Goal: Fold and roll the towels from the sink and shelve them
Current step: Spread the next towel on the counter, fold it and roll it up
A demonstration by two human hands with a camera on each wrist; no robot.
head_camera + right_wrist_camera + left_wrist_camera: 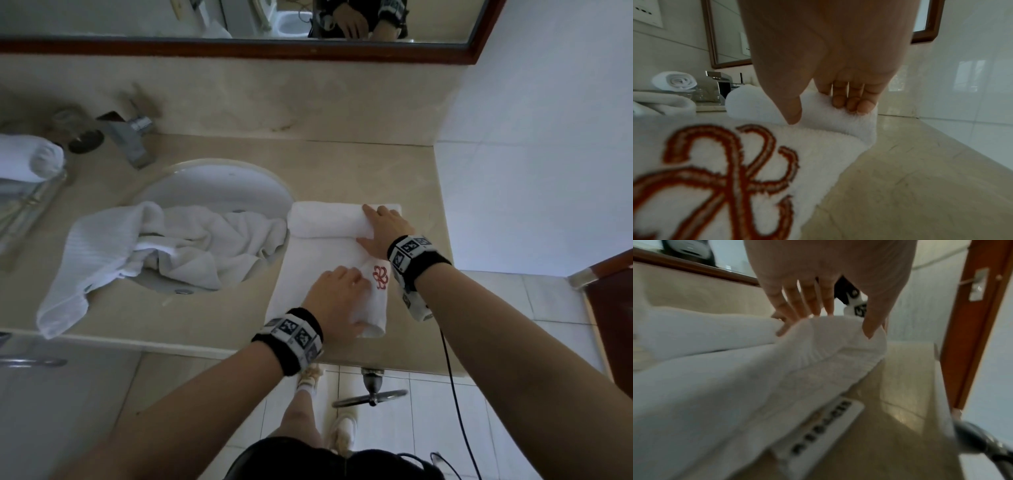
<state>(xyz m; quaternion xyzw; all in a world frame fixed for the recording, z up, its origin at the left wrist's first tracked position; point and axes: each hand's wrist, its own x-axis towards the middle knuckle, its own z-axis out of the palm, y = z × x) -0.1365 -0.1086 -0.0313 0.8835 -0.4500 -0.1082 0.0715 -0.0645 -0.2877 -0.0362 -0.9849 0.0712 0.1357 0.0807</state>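
- White towel [308, 270] lies flat on the beige counter [342, 171], just right of the sink [219, 185], with its far end wound into a roll [325, 219].
- Near right edge of this towel is folded over, showing a red emblem [380, 277]; the right wrist view shows the same emblem [721, 178] close up on the pile.
- Right hand [383, 233] rests on the right end of the roll. The wrist view shows its fingers [853, 100] curled over the top of the roll and the thumb [791, 110] pressed on the near side, so the roll is gripped between them.
- Left hand [337, 298] sits on the folded flap, just left of the emblem. In the wrist view its fingers [797, 305] reach down, slightly spread, onto the raised fold, with the thumb [873, 321] on the opposite side; the fold is pinched between them.
- Second towel [164, 246], crumpled, lies partly in the sink and hangs over the counter's near left edge.
- Third towel, rolled [30, 157], lies on a rack [34, 195] at far left, also seen in the right wrist view [676, 80].
- Tap [133, 137] stands behind the sink.
- Mirror [239, 20] with a brown frame hangs above the counter.
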